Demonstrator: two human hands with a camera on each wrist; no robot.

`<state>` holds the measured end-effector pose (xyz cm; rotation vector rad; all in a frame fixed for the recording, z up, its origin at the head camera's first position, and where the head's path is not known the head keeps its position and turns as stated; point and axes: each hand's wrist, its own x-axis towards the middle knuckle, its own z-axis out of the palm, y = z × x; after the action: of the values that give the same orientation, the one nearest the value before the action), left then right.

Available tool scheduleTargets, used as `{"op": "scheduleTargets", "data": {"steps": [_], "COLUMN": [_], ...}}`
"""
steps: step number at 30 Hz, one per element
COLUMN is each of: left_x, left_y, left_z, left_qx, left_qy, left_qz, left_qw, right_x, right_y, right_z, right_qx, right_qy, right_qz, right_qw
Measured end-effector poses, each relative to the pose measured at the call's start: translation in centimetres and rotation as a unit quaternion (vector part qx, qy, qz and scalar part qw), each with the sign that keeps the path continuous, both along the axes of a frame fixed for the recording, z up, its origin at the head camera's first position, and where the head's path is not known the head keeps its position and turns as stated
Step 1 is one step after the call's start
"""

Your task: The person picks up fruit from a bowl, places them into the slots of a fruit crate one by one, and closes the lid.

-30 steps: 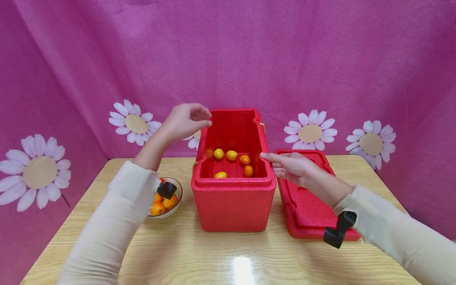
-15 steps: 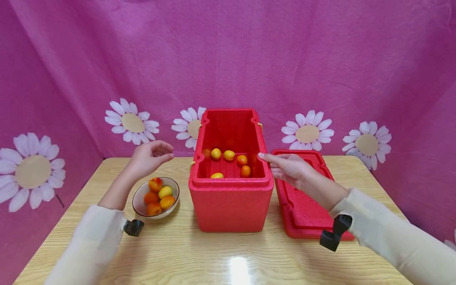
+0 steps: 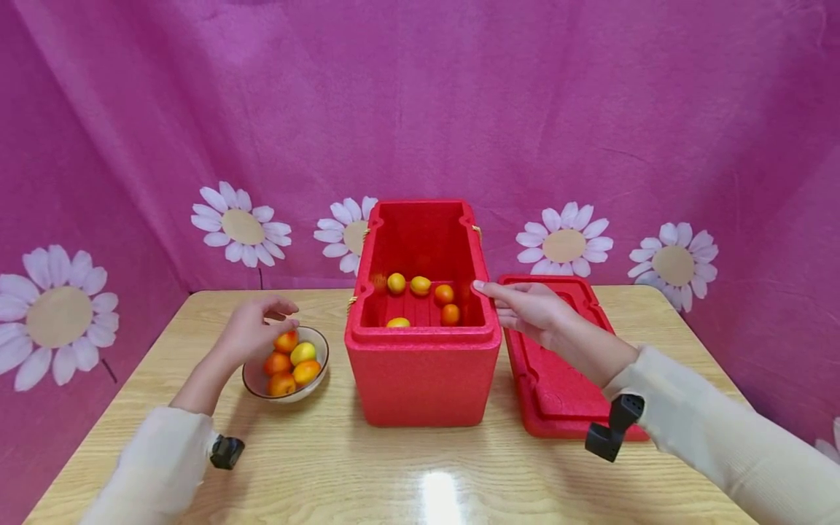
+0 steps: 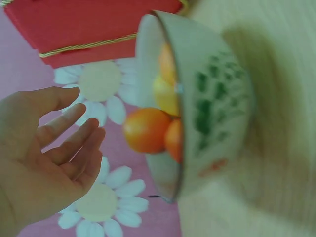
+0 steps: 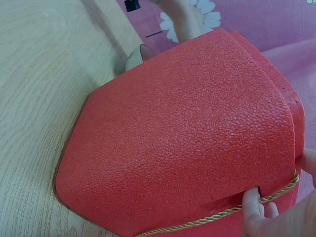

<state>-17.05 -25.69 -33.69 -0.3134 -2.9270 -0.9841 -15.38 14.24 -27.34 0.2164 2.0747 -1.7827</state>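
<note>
My left hand (image 3: 252, 332) is held over the near-left rim of a white bowl (image 4: 212, 94), its fingers slightly bent and nothing in them. In the left wrist view a gap shows between the fingertips and the nearest orange fruit (image 4: 146, 130). The dark-rimmed bowl holds several orange fruits and a yellow one (image 3: 303, 354). My right hand (image 3: 534, 310) grips the right edge of a red foam box (image 3: 423, 383). Its thumb lies on the rim, and its fingers reach the outer wall by a gold rope (image 5: 217, 216). Several yellow and orange fruits (image 3: 444, 294) lie inside the box.
A red lid (image 3: 567, 379) lies on the wooden table (image 3: 367, 474) to the right of the box, partly behind my right hand. Behind the table hangs a pink cloth (image 3: 420, 102) with white daisies.
My left hand has moved left and down, from beside the box's left rim to over the bowl. The right hand stays on the box's edge. The view has shifted slightly.
</note>
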Motion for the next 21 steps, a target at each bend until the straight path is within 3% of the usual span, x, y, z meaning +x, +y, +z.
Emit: {"op": "scheduleTargets", "data": {"steps": [9, 21], "left_x": [0.1, -0.1], "left_y": [-1.0, -1.3], "left_z": [-1.8, -3.2], "left_qx": [-0.042, -0.038], "left_qy": [0.017, 0.020], "left_qz": [-0.004, -0.003], "left_qw": [0.9990, 0.9991], "right_x": [0.0, 0.1], "right_y": [0.0, 0.0], "right_z": [-0.1, -0.1], "right_qx": [-0.009, -0.017], "right_qy": [0.002, 0.005], "right_qz": [-0.007, -0.013], "right_qw": [1.000, 1.000]}}
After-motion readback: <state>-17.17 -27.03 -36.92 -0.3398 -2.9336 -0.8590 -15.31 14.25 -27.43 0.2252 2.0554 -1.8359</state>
